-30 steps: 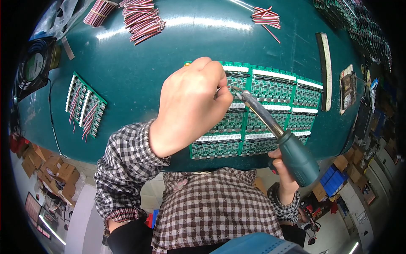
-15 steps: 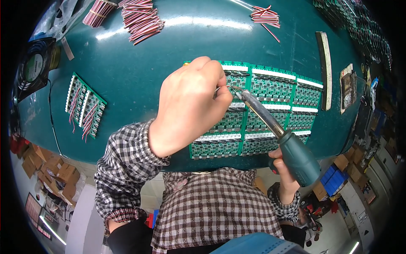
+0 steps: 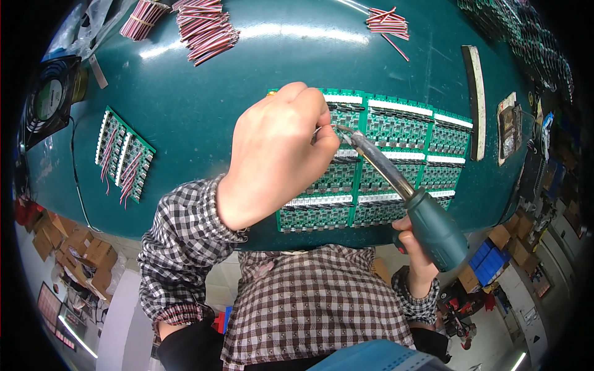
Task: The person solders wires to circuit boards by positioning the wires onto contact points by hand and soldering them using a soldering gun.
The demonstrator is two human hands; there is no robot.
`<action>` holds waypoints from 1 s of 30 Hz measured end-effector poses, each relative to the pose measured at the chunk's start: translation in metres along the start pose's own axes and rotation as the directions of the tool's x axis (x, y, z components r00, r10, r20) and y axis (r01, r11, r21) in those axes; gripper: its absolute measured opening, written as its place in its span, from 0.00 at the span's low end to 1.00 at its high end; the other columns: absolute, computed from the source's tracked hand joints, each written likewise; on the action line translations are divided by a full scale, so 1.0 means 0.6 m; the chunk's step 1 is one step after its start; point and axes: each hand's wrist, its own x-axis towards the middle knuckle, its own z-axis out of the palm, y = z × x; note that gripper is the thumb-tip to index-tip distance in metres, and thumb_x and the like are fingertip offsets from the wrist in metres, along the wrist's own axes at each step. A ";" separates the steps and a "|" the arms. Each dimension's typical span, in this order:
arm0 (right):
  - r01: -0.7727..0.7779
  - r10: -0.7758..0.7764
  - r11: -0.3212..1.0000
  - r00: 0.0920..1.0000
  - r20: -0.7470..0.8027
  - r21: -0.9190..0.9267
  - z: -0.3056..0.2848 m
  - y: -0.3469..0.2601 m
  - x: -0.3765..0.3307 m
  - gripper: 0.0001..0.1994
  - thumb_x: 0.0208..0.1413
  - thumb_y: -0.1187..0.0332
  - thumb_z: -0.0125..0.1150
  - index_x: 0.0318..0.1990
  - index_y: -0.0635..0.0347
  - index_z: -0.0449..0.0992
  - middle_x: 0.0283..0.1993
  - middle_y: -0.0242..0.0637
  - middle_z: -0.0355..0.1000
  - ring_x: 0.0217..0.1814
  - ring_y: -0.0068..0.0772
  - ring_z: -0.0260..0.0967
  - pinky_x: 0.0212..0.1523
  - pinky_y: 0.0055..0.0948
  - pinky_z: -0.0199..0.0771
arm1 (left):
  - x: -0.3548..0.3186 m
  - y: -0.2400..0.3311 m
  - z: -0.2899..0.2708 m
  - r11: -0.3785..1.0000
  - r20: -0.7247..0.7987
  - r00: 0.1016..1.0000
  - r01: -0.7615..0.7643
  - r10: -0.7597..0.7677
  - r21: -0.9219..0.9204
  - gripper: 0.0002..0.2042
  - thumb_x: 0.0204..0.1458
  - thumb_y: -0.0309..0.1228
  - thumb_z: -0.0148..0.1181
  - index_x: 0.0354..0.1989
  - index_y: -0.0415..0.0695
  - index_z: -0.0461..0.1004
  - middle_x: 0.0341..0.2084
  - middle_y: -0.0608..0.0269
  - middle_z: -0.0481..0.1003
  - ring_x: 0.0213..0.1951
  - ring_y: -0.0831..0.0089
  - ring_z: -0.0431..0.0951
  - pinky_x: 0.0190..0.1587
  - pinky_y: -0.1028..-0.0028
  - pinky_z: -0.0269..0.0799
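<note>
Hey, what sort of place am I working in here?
Probably an electronics assembly workshop: your right hand holds a soldering iron at a panel of green circuit boards, and piles of short wires lie on the same green bench.

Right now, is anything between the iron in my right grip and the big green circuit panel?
Nothing visible blocks the soldering iron in your right grip: its tip is over the circuit panel, beside your left grip. That grip covers the panel's upper-left part, hiding what's beneath.
</note>
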 end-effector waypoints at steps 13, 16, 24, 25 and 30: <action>-0.065 0.073 0.985 0.996 -0.047 0.162 0.004 -0.007 -0.001 0.28 0.37 0.68 0.74 0.46 0.67 0.67 0.31 0.37 0.75 0.36 0.25 0.74 0.39 0.22 0.72 | 0.000 -0.001 0.000 1.000 0.004 1.000 0.004 -0.004 -0.001 0.07 0.32 0.19 0.59 0.19 0.42 0.67 0.15 0.63 0.64 0.18 0.68 0.66 0.21 0.72 0.62; -0.086 0.102 0.973 0.993 -0.065 0.216 0.008 -0.011 -0.001 0.29 0.37 0.68 0.74 0.47 0.67 0.66 0.32 0.37 0.75 0.36 0.25 0.74 0.39 0.22 0.73 | 0.001 0.000 -0.001 1.000 0.012 1.000 0.008 -0.008 0.000 0.07 0.32 0.19 0.59 0.19 0.42 0.67 0.15 0.63 0.64 0.18 0.68 0.66 0.21 0.72 0.63; -0.078 0.101 0.966 0.991 -0.085 0.245 0.011 -0.008 -0.003 0.31 0.37 0.70 0.74 0.49 0.69 0.64 0.34 0.40 0.75 0.36 0.27 0.74 0.39 0.24 0.73 | 0.003 0.001 -0.005 1.000 0.025 1.000 0.013 -0.013 0.014 0.06 0.33 0.19 0.58 0.19 0.41 0.67 0.16 0.63 0.65 0.18 0.68 0.68 0.22 0.73 0.64; -0.082 0.112 0.959 0.989 -0.097 0.271 0.012 -0.009 -0.003 0.31 0.37 0.71 0.74 0.49 0.69 0.64 0.34 0.40 0.75 0.36 0.27 0.74 0.39 0.24 0.74 | 0.003 0.001 -0.005 1.000 0.028 1.000 0.013 -0.014 0.023 0.06 0.34 0.19 0.58 0.20 0.42 0.68 0.16 0.63 0.65 0.18 0.68 0.68 0.22 0.73 0.65; -0.087 0.109 0.960 0.991 -0.071 0.266 0.010 -0.008 -0.003 0.31 0.37 0.71 0.73 0.49 0.69 0.64 0.35 0.41 0.75 0.36 0.27 0.74 0.38 0.24 0.74 | 0.002 0.001 -0.004 0.999 0.021 1.000 -0.002 0.001 0.052 0.06 0.35 0.19 0.58 0.20 0.42 0.68 0.16 0.63 0.66 0.18 0.68 0.69 0.21 0.73 0.65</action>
